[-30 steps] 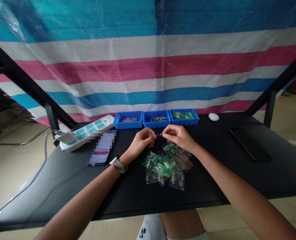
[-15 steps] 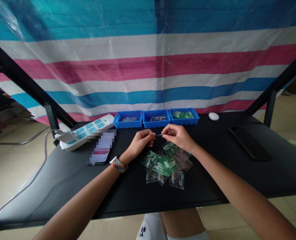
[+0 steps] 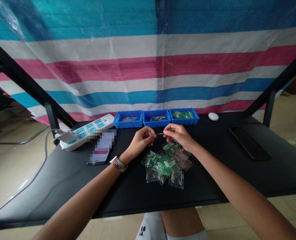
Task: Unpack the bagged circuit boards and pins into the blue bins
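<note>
A thin metal pin (image 3: 159, 134) spans the gap between my two hands, above the black table. Its left end is pinched by my left hand (image 3: 145, 137), fingers closed, with a woven band on the wrist. The fingertips of my right hand (image 3: 176, 134) pinch its right end. Just below my hands lies a pile of small plastic bags (image 3: 163, 163), green and clear, with little white and brass-coloured pieces inside. Behind my hands stand a left blue bin (image 3: 127, 124), a middle blue bin (image 3: 156, 123) holding metal pins, and a right blue bin (image 3: 185, 121) holding green bags.
At the left are a white power strip (image 3: 87, 130) with a plug and cable, and a phone (image 3: 102, 148). A dark phone (image 3: 250, 143) and a white oval object (image 3: 213, 116) lie at the right. A striped sheet (image 3: 148, 66) hangs behind the table (image 3: 70, 186).
My hands are slightly farther apart, and more of the pin shows between them. The bags and bins have stayed in place.
</note>
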### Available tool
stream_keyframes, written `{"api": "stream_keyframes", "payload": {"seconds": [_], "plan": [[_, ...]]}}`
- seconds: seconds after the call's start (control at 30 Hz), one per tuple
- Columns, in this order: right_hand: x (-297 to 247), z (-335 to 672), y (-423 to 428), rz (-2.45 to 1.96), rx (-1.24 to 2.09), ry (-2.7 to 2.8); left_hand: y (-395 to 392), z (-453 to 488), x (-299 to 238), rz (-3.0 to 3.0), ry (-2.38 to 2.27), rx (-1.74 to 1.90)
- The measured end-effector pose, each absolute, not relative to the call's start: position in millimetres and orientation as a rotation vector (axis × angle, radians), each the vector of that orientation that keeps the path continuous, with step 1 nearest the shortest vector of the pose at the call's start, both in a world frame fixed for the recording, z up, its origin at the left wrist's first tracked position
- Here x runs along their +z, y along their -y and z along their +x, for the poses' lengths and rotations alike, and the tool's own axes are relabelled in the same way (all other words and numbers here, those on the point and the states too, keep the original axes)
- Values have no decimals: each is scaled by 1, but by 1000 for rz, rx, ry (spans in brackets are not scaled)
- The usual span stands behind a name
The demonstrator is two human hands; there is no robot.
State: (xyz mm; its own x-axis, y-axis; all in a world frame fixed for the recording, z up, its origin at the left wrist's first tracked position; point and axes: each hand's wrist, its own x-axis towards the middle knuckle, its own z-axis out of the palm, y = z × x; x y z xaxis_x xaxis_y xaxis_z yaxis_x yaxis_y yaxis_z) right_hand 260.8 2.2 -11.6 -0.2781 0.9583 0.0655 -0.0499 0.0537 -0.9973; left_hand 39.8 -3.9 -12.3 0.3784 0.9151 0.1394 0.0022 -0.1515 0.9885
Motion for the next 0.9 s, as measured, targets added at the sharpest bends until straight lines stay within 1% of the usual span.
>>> {"api": "stream_keyframes", "payload": {"seconds": [0.27, 0.43, 0.5, 0.67, 0.9], "plan": [[-14, 258, -3, -983, 1278, 1434, 4, 40, -14, 1474, -831, 1015], [-11, 260, -25, -1053, 908, 1338, 1, 40, -16, 1431, -806, 1036], [-11, 263, -33, -1117, 809, 1353, 1, 40, -16, 1428, -817, 1027], [-13, 279, -33, -1244, 660, 1517, 1, 40, -16, 1435, -828, 1008], [3, 309, -20, -1269, 711, 2122, 3, 40, -12, 1463, -835, 992]]}}
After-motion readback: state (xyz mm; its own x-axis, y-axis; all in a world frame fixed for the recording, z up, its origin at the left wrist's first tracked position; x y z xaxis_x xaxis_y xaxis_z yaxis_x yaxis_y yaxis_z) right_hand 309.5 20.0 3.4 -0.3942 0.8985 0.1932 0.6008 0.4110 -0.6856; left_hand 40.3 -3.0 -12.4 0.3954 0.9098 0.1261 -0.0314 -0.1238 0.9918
